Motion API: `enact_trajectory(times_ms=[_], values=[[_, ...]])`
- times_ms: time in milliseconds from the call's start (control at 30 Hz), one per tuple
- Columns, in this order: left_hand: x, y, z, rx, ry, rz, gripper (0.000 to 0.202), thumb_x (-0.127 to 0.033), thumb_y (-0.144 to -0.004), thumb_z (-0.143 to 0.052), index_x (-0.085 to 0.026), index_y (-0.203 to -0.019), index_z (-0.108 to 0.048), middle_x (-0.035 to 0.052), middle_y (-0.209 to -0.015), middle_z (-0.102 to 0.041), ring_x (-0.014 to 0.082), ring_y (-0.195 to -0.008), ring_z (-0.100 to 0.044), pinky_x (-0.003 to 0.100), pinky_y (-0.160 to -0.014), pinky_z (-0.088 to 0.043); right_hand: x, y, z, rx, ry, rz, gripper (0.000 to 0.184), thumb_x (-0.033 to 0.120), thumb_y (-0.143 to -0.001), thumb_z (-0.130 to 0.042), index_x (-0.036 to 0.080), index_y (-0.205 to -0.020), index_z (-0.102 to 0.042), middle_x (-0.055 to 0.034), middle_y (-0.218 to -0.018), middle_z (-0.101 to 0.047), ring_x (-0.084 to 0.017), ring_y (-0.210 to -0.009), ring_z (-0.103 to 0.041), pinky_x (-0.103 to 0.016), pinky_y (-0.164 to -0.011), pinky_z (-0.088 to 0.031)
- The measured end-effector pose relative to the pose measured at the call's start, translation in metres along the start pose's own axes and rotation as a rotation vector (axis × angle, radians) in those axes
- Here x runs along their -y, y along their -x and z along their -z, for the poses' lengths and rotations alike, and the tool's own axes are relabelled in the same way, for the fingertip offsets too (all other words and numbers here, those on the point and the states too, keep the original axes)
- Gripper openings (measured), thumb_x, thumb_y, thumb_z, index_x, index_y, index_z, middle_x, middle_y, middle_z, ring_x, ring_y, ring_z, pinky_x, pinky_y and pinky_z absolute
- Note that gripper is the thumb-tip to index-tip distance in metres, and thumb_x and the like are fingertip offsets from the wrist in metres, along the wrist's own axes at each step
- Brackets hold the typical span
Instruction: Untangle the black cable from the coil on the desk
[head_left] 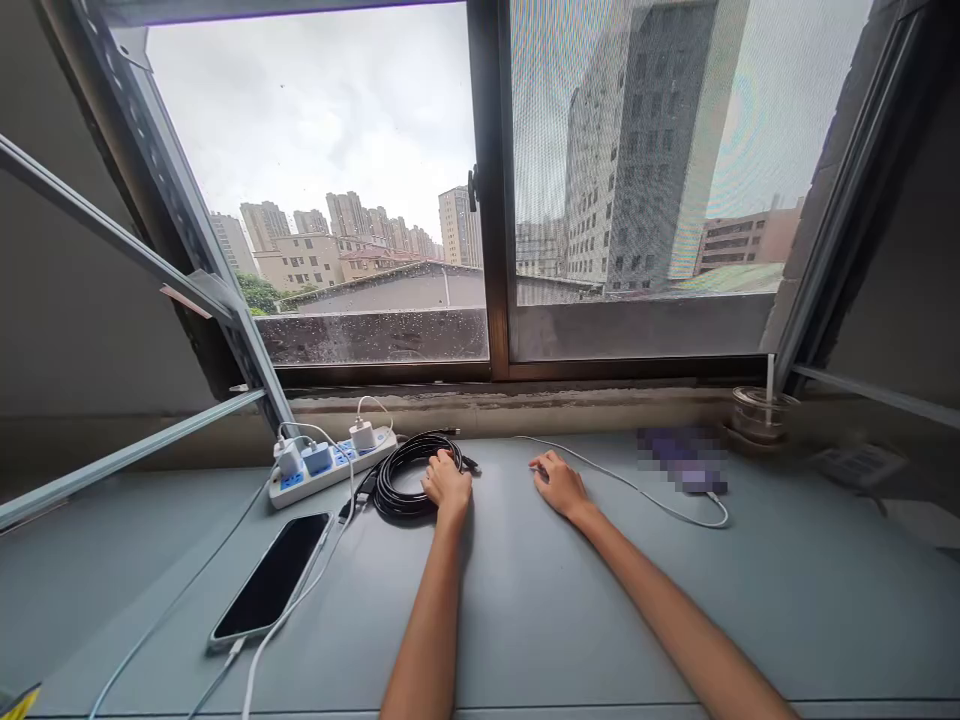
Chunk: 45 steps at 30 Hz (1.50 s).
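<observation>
A coil of black cable (388,497) lies on the grey table, with its connector ends poking out at the left and right sides. My left hand (448,482) is on the coil's right side, its fingers curled over the loops; the fingertips are partly hidden. To the right, my right hand (560,484) rests on the tabletop with nothing in it, its index finger stretched out and the others loosely bent. A thin white cable (622,475) runs just behind and to the right of that hand.
At the left, a white power strip (330,470) holds several plugs, with a phone (271,578) on a charging cable in front. A blurred purple device (684,458) and a plastic cup with a straw (761,415) are at the right. Metal shelf bars (135,450) cross the left side.
</observation>
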<state>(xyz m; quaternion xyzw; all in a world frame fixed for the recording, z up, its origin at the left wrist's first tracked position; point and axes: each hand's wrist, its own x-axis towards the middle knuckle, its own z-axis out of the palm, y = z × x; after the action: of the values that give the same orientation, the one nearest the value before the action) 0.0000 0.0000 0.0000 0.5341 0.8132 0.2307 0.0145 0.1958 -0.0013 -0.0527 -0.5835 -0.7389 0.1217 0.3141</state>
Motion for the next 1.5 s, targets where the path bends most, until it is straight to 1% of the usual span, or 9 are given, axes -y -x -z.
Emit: enact_trajectory(times_ms=[233, 400, 500, 600, 733, 867, 1133, 1333, 1500], values=[[0.001, 0.003, 0.008, -0.12, 0.012, 0.042, 0.038, 0.0, -0.072, -0.049, -0.006, -0.11, -0.051, 0.0191, -0.112, -0.057, 0.0319, -0.111, -0.05, 0.043, -0.092, -0.036, 0.004, -0.001, 0.001, 0.018, 0.018, -0.01, 0.019, 0.027, -0.092, -0.052, 0.014, -0.103, -0.061, -0.0071, -0.108, -0.06, -0.016, -0.094, -0.058, -0.037, -0.086, -0.048], [-0.011, 0.015, 0.006, -0.261, 0.049, -0.044, 0.047, -0.004, -0.072, -0.048, -0.001, -0.118, -0.045, 0.0255, -0.116, -0.05, 0.0359, -0.113, -0.045, 0.045, -0.093, -0.034, 0.004, -0.002, 0.003, 0.027, 0.03, -0.015, 0.02, 0.028, -0.093, -0.051, 0.014, -0.102, -0.061, -0.0061, -0.1, -0.061, -0.017, -0.094, -0.058, -0.038, -0.087, -0.047], [-0.022, 0.022, 0.005, -0.306, 0.109, -0.197, 0.043, -0.013, -0.077, -0.049, -0.009, -0.121, -0.048, 0.0184, -0.12, -0.049, 0.0308, -0.115, -0.044, 0.041, -0.096, -0.032, 0.004, -0.003, 0.003, 0.032, 0.031, -0.017, 0.021, 0.029, -0.093, -0.051, 0.014, -0.103, -0.061, -0.0059, -0.099, -0.062, -0.017, -0.095, -0.058, -0.039, -0.088, -0.047], [-0.03, 0.025, 0.005, -0.284, 0.184, -0.347, 0.028, -0.016, -0.081, -0.048, -0.017, -0.107, -0.058, 0.0105, -0.112, -0.054, 0.0247, -0.109, -0.048, 0.036, -0.093, -0.035, 0.003, -0.003, 0.003, 0.032, 0.032, -0.018, 0.021, 0.029, -0.093, -0.051, 0.014, -0.103, -0.061, -0.006, -0.099, -0.062, -0.017, -0.095, -0.058, -0.039, -0.088, -0.047], [-0.028, 0.02, 0.005, -0.232, 0.269, -0.412, 0.017, -0.013, -0.082, -0.047, -0.018, -0.087, -0.062, 0.0072, -0.099, -0.058, 0.0195, -0.098, -0.055, 0.031, -0.088, -0.039, 0.003, -0.003, 0.003, 0.025, 0.036, -0.013, 0.022, 0.031, -0.093, -0.052, 0.014, -0.103, -0.061, -0.0054, -0.096, -0.062, -0.017, -0.093, -0.059, -0.039, -0.086, -0.047], [-0.018, 0.015, 0.005, -0.196, 0.298, -0.32, 0.018, -0.011, -0.082, -0.046, -0.018, -0.08, -0.062, 0.0054, -0.096, -0.059, 0.0159, -0.087, -0.058, 0.028, -0.084, -0.041, 0.002, -0.002, 0.002, 0.009, 0.05, -0.017, 0.024, 0.033, -0.093, -0.051, 0.013, -0.102, -0.059, -0.0046, -0.091, -0.061, -0.016, -0.086, -0.059, -0.037, -0.082, -0.048], [0.005, 0.005, 0.016, -0.192, 0.189, 0.079, 0.022, -0.024, -0.084, -0.049, -0.017, -0.101, -0.062, 0.0128, -0.111, -0.057, 0.0291, -0.111, -0.049, 0.041, -0.092, -0.033, 0.0, 0.002, 0.001, 0.031, 0.086, 0.004, 0.022, 0.034, -0.09, -0.054, 0.013, -0.09, -0.06, -0.0047, -0.091, -0.06, -0.016, -0.089, -0.057, -0.036, -0.083, -0.046], [0.014, 0.004, 0.013, -0.035, 0.116, 0.07, 0.028, -0.033, -0.081, -0.061, -0.012, -0.101, -0.063, 0.0107, -0.104, -0.061, 0.0243, -0.101, -0.055, 0.042, -0.094, -0.034, -0.002, 0.004, 0.001, 0.039, 0.096, 0.001, 0.022, 0.034, -0.09, -0.054, 0.013, -0.089, -0.059, -0.0043, -0.09, -0.06, -0.016, -0.087, -0.057, -0.035, -0.081, -0.046], [0.012, 0.004, 0.014, -0.077, 0.15, 0.044, 0.026, -0.033, -0.089, -0.051, -0.013, -0.099, -0.065, 0.0102, -0.104, -0.063, 0.0228, -0.101, -0.056, 0.042, -0.093, -0.036, -0.005, 0.005, 0.0, 0.04, 0.093, 0.005, 0.023, 0.036, -0.09, -0.054, 0.013, -0.089, -0.059, -0.0039, -0.088, -0.059, -0.016, -0.085, -0.055, -0.034, -0.08, -0.045]])
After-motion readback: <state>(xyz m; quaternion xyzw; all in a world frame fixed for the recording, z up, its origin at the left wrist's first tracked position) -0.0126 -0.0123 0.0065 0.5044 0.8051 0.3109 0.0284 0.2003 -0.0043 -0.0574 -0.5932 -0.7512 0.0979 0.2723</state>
